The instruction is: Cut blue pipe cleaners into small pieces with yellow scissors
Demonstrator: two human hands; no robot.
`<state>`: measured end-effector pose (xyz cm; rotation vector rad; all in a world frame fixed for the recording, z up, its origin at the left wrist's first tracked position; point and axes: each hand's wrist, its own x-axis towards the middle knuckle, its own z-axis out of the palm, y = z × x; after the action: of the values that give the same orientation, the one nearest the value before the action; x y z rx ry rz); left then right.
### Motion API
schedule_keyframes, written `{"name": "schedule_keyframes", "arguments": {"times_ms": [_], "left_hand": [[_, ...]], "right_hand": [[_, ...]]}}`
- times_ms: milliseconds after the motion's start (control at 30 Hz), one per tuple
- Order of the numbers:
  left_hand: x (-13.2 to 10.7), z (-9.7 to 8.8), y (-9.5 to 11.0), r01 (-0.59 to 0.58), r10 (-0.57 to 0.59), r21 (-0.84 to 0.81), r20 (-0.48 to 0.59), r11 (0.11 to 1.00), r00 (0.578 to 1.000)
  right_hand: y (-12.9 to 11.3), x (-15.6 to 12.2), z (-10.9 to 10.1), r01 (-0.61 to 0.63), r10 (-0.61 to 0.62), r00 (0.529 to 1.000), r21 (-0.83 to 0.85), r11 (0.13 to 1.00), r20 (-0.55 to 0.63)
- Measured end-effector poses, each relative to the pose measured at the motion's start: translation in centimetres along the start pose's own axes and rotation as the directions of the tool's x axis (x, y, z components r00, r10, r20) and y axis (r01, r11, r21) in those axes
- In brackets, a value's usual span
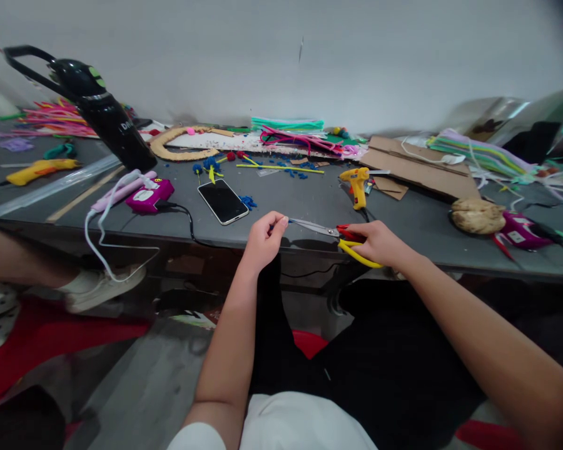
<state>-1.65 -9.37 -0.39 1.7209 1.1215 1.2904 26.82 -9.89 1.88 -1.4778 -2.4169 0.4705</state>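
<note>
My right hand (379, 242) is closed around the red and yellow handles of a pair of scissors (315, 227). Their blades point left and end at the fingertips of my left hand (265, 237). That hand is pinched shut on a small blue piece, mostly hidden by the fingers; its exact kind is unclear. Both hands are just over the table's front edge. Beyond the left hand lies a phone (223, 202) with a dark screen, with blue clippings (248, 202) beside it. A yellow glue gun (356, 186) stands behind the scissors.
On the grey table (291, 200), a black bottle (115, 125) and a purple box (151, 196) with cables are left. Behind lie a yellow stick (281, 168) and pink pipe cleaners (304, 142). Cardboard (417, 164) and a brown lump (477, 216) are right. Another person's leg (28, 253) shows left.
</note>
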Motion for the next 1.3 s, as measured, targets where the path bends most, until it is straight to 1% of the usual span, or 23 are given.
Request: {"name": "schedule_keyframes", "arguments": {"times_ms": [233,1000,1133,1300], "left_hand": [[0.03,0.00,0.03,0.002,-0.002,-0.001,-0.013,1.000,1.000],[0.08,0.10,-0.21,-0.012,0.012,-0.020,-0.015,1.000,1.000],[0.05,0.04,-0.04,-0.023,0.022,-0.022,-0.015,1.000,1.000],[0.02,0.03,-0.04,-0.003,0.003,-0.020,-0.009,1.000,1.000]], "right_hand": [[-0.06,-0.11,-0.04,-0.020,0.021,1.000,0.037,0.999,-0.023],[-0.26,-0.04,-0.33,-0.010,0.010,1.000,-0.015,1.000,0.001],[-0.17,-0.01,-0.27,-0.009,0.009,1.000,-0.003,1.000,0.007],[0.05,-0.02,-0.13,-0.021,0.020,1.000,0.023,1.000,0.013]]}}
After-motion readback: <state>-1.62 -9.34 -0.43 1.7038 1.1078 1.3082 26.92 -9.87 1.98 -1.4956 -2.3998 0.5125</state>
